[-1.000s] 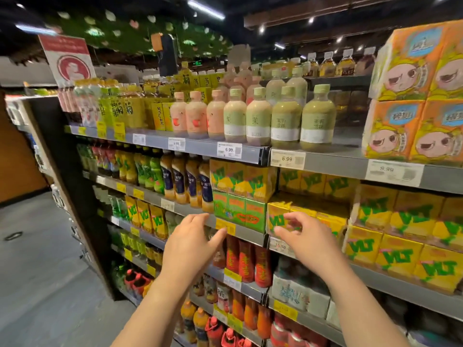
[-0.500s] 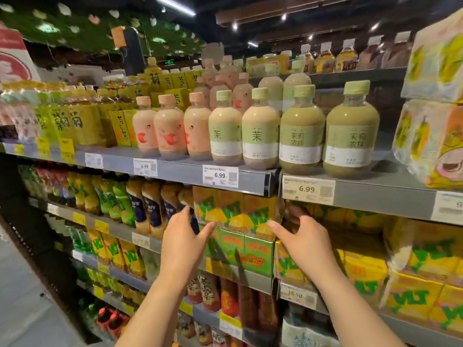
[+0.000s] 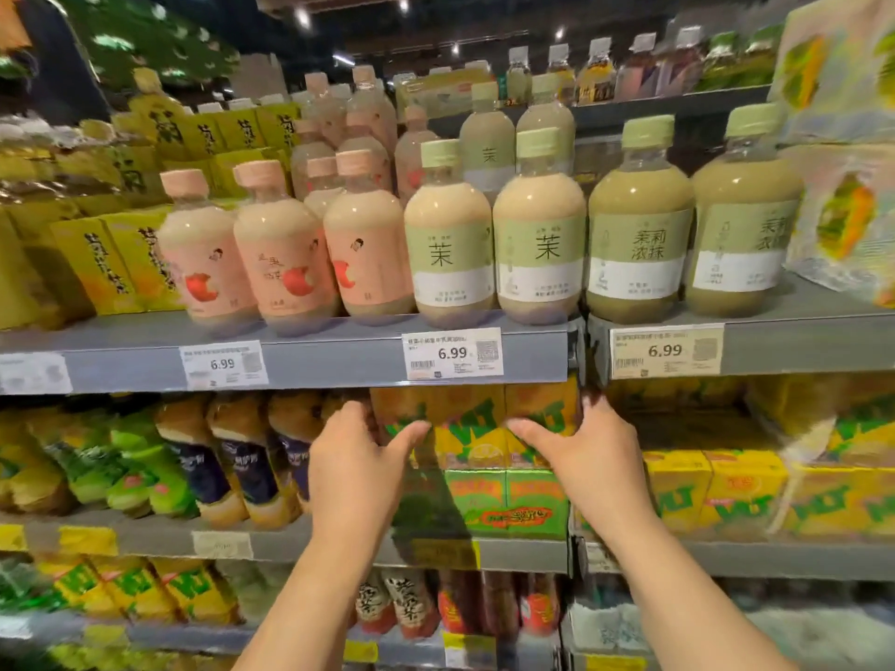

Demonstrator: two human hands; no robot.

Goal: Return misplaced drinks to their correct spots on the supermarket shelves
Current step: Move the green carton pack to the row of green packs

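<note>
A yellow carton multipack (image 3: 477, 426) with green lettering sits on top of a green carton pack (image 3: 506, 501), on the second shelf just under the 6.99 price tag. My left hand (image 3: 356, 469) is at the pack's left edge, thumb across the front and fingers round the side. At the pack's right edge is my right hand (image 3: 588, 460), thumb on the front and fingers up along the right side. Between them, both hands hold the pack.
The shelf above carries pink-capped bottles (image 3: 285, 249) and green-labelled milk-tea bottles (image 3: 450, 244) over a grey shelf edge (image 3: 339, 360). Dark-labelled bottles (image 3: 242, 462) stand left of the pack. More yellow cartons (image 3: 717, 491) fill the shelf to the right.
I have stepped closer to the shelves and the view has tilted up. Both hands rose from waist level in front of the shelf to the sides of the yellow pack.
</note>
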